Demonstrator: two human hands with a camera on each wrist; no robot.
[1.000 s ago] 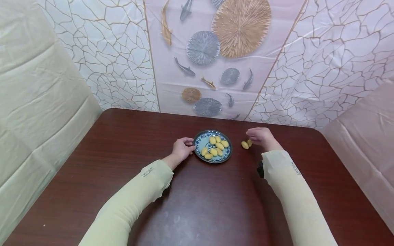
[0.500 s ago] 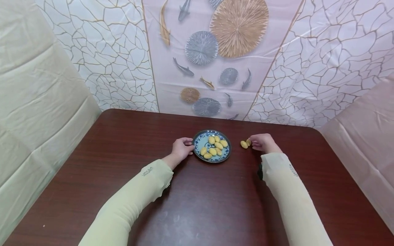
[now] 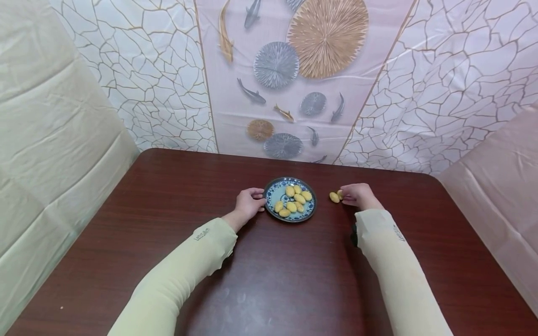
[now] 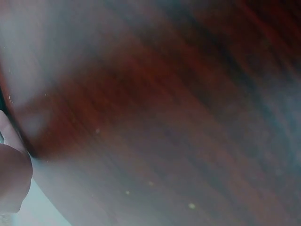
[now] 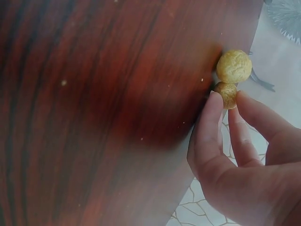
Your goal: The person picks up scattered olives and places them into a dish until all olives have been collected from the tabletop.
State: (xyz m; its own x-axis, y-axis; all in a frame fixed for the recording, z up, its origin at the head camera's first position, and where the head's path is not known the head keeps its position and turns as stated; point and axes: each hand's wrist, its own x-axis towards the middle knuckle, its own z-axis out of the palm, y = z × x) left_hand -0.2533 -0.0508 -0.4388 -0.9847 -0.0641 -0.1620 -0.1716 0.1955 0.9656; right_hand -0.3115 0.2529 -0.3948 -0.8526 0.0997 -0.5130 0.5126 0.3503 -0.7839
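A round blue-and-white patterned plate (image 3: 275, 185) with a dark rim lies near the far side of the table and bears several yellow, oval walnuts (image 3: 291, 207). My left hand (image 3: 248, 204) holds the plate's left rim with thumb and fingers. Only part of that hand (image 4: 14, 174) enters the left wrist view, at its left edge. To the right of the plate, two walnuts lie together on the table. My right hand (image 3: 360, 195) pinches the smaller-looking walnut (image 5: 226, 95) between thumb and fingertips. The other walnut (image 5: 234, 66), wrinkled and yellow, sits right beside it.
The dark red-brown table (image 3: 269, 275) reaches back to a patterned curtain (image 3: 279, 102) behind the plate. Pale cloth hangings (image 3: 50, 140) stand along the left and right sides.
My right hand has come down from above the two loose walnuts, and its fingers have closed on one. The left hand and the plate have stayed in place.
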